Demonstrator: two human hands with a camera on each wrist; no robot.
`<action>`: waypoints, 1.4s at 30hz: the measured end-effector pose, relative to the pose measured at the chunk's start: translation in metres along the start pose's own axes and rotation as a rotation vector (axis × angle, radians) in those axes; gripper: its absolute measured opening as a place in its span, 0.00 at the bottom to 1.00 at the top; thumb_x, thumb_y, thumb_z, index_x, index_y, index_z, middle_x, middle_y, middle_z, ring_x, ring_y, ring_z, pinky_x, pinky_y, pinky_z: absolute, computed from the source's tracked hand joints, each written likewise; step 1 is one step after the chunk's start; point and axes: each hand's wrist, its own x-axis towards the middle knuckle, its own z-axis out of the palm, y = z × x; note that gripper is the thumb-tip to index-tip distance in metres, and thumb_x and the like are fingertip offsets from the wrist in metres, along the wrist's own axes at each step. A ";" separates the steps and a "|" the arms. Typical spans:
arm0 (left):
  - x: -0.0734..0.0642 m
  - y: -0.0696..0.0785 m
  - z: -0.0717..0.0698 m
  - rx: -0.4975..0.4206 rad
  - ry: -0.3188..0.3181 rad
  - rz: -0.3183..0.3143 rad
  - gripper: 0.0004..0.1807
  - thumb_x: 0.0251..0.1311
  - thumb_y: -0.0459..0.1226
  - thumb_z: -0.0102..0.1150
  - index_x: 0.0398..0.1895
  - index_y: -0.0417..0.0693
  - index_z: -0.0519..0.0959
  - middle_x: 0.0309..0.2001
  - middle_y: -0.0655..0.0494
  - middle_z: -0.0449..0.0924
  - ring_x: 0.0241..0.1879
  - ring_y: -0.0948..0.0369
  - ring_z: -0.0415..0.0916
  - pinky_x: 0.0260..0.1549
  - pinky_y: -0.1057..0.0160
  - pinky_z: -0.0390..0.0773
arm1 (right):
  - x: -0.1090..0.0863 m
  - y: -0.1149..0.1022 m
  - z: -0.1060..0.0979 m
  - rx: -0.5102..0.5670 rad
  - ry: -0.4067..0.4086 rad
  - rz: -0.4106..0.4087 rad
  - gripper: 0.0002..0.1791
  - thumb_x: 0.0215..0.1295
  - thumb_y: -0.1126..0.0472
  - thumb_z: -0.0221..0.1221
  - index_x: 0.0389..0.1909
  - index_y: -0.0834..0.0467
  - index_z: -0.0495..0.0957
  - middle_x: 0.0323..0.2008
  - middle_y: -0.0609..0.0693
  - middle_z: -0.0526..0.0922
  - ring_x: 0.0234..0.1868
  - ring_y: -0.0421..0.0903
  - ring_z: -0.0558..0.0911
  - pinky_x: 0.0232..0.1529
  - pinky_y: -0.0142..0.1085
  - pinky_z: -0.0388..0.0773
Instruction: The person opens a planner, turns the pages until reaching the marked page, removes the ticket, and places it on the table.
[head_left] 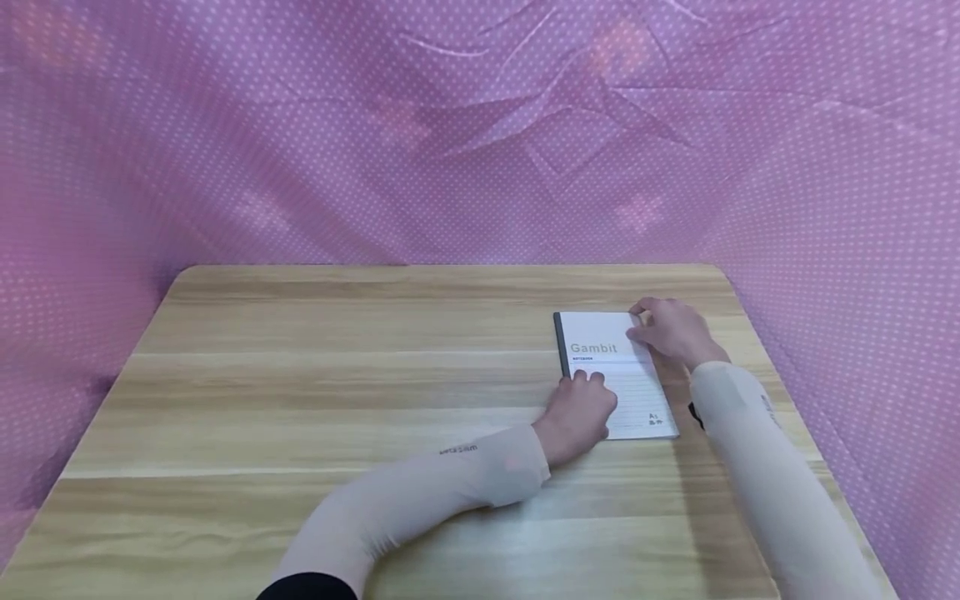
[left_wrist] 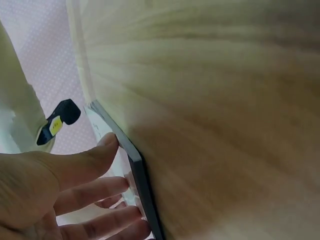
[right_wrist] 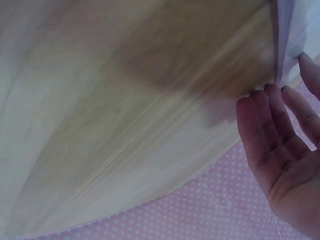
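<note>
A white A5 notebook (head_left: 622,379) with a dark spine and the word "Gambit" on its cover lies shut on the wooden table, right of the middle. My left hand (head_left: 577,417) rests at its lower left. The left wrist view shows that thumb (left_wrist: 109,140) against the notebook's edge and the loosely bent fingers on the cover near the dark spine (left_wrist: 145,195). At the top right corner is my right hand (head_left: 675,331), its thumb on the cover. In the right wrist view its fingers (right_wrist: 265,120) extend fairly straight beside the notebook's edge (right_wrist: 283,40).
The wood-grain table (head_left: 300,375) has rounded far corners. Pink dotted cloth (head_left: 450,167) hangs behind it and along both sides. Pale sleeves (head_left: 450,475) cover both forearms, and a black wrist device (left_wrist: 60,120) shows at the right wrist.
</note>
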 end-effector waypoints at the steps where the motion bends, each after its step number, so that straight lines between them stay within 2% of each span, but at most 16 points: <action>1: -0.001 0.000 0.000 0.013 0.004 -0.003 0.13 0.65 0.50 0.78 0.48 0.58 0.94 0.44 0.54 0.86 0.41 0.58 0.81 0.34 0.63 0.81 | 0.001 -0.002 -0.001 0.008 -0.010 0.003 0.25 0.76 0.58 0.67 0.67 0.67 0.78 0.37 0.57 0.85 0.39 0.56 0.80 0.47 0.53 0.77; 4: -0.004 0.000 0.000 0.045 0.025 -0.009 0.12 0.65 0.49 0.78 0.47 0.58 0.94 0.42 0.55 0.87 0.40 0.59 0.81 0.32 0.64 0.82 | 0.004 -0.008 -0.002 0.023 -0.027 0.002 0.25 0.76 0.60 0.66 0.66 0.70 0.77 0.40 0.61 0.86 0.44 0.60 0.80 0.54 0.59 0.76; 8: -0.006 0.000 0.001 0.044 0.039 -0.005 0.11 0.65 0.50 0.78 0.46 0.58 0.94 0.41 0.56 0.87 0.39 0.60 0.81 0.32 0.65 0.82 | 0.006 -0.013 -0.003 0.008 -0.025 -0.009 0.24 0.75 0.63 0.67 0.65 0.71 0.77 0.55 0.72 0.84 0.56 0.70 0.81 0.63 0.65 0.73; 10: -0.008 0.000 0.001 0.046 0.041 0.000 0.11 0.65 0.49 0.78 0.46 0.59 0.94 0.41 0.57 0.87 0.39 0.60 0.81 0.31 0.66 0.82 | 0.006 -0.014 -0.003 -0.001 -0.028 -0.013 0.23 0.74 0.64 0.67 0.64 0.72 0.77 0.59 0.74 0.82 0.61 0.73 0.79 0.65 0.66 0.71; 15: -0.018 -0.008 0.000 0.047 0.033 -0.009 0.08 0.63 0.47 0.79 0.42 0.58 0.94 0.39 0.57 0.86 0.38 0.60 0.81 0.31 0.67 0.82 | 0.006 -0.026 0.002 0.010 -0.054 0.000 0.23 0.75 0.63 0.66 0.65 0.71 0.77 0.62 0.74 0.80 0.63 0.73 0.78 0.66 0.66 0.71; 21: -0.043 -0.029 -0.001 -0.044 0.007 -0.042 0.10 0.61 0.45 0.81 0.41 0.54 0.93 0.40 0.54 0.86 0.39 0.58 0.80 0.34 0.67 0.82 | 0.010 -0.057 0.011 -0.010 -0.069 -0.028 0.23 0.76 0.62 0.66 0.65 0.70 0.77 0.60 0.71 0.82 0.62 0.70 0.80 0.64 0.63 0.75; 27: -0.085 -0.062 0.001 -0.173 0.036 -0.073 0.09 0.56 0.40 0.83 0.36 0.49 0.90 0.36 0.52 0.82 0.36 0.56 0.76 0.33 0.63 0.80 | 0.016 -0.096 0.028 0.024 -0.064 -0.067 0.23 0.73 0.63 0.69 0.63 0.69 0.79 0.60 0.68 0.84 0.61 0.67 0.82 0.65 0.59 0.76; 33: -0.121 -0.088 0.002 -0.230 0.069 -0.111 0.09 0.54 0.36 0.83 0.37 0.47 0.92 0.36 0.52 0.81 0.36 0.54 0.74 0.37 0.59 0.81 | 0.020 -0.139 0.040 0.066 -0.064 -0.096 0.22 0.73 0.63 0.69 0.62 0.69 0.80 0.58 0.65 0.85 0.61 0.64 0.82 0.64 0.55 0.78; 38: -0.137 -0.098 0.003 -0.247 0.068 -0.129 0.10 0.54 0.34 0.84 0.38 0.45 0.92 0.36 0.51 0.80 0.36 0.52 0.74 0.38 0.58 0.82 | 0.023 -0.158 0.048 0.046 -0.080 -0.126 0.20 0.75 0.62 0.68 0.62 0.68 0.81 0.56 0.64 0.86 0.59 0.63 0.83 0.62 0.54 0.79; 42: -0.141 -0.103 0.004 -0.254 0.066 -0.141 0.12 0.54 0.33 0.84 0.41 0.44 0.92 0.38 0.50 0.81 0.37 0.52 0.73 0.38 0.58 0.82 | 0.025 -0.163 0.050 0.050 -0.088 -0.089 0.21 0.74 0.61 0.69 0.62 0.66 0.81 0.56 0.63 0.85 0.60 0.62 0.83 0.62 0.54 0.79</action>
